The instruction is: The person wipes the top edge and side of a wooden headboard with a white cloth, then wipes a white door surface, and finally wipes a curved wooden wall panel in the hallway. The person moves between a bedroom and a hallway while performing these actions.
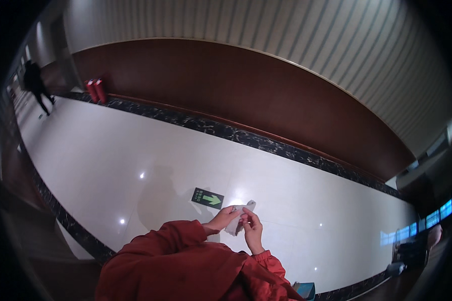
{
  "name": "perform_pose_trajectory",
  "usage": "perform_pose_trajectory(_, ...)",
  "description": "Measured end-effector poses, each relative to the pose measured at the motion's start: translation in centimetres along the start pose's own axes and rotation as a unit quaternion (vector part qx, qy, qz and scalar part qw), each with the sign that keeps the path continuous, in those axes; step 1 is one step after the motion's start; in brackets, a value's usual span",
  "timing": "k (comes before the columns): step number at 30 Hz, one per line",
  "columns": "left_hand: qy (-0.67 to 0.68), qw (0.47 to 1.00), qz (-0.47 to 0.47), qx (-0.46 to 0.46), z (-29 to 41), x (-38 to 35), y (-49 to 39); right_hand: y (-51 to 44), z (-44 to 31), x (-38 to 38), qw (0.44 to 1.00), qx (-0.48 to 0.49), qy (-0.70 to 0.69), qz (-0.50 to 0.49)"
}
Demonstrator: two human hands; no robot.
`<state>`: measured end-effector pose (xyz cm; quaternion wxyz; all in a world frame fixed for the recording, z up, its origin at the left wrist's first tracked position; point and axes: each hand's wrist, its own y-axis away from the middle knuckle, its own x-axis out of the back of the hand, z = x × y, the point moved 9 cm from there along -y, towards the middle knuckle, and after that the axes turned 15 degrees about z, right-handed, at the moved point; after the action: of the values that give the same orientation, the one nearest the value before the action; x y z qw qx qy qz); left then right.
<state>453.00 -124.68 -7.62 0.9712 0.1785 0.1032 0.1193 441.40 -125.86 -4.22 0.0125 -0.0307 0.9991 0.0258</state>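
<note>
A crumpled, pale cloth or tissue is held up between my two hands, over the glossy white floor. My left hand grips it from the left side, thumb on top. My right hand pinches its right side, with fingertips bent near the middle of it. Just beyond my left hand, a green and black exit sign with an arrow lies flat on the floor. Both my arms are in red sleeves. The material's exact kind cannot be told.
Two red fire extinguishers stand by the dark red wall at the upper left. A person in dark clothes is farther down the corridor. A blue box is at the bottom, right of my sleeve. Black marble edges the floor.
</note>
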Motion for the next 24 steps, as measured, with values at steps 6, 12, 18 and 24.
perform_pose_trajectory(6, 0.035, 0.993, -0.107, 0.019, 4.6, -4.4, -8.5, -7.9, 1.3, 6.2, 0.984, -0.038, -0.003, 0.174)
perform_pose_trajectory(12, 0.110, 0.970, -0.187, 0.106, 7.4, -10.1, -17.3, -18.1, 3.8, 8.8, 0.959, -0.138, -0.228, 0.100)
perform_pose_trajectory(18, 0.077, 0.987, -0.130, 0.055, 12.8, -15.0, -28.1, -31.8, 2.4, 11.1, 0.969, -0.155, -0.180, 0.069)
perform_pose_trajectory(24, 0.047, 0.998, -0.035, -0.025, 18.6, -15.6, -37.0, -44.8, -4.3, 11.2, 0.996, -0.030, -0.078, 0.035)
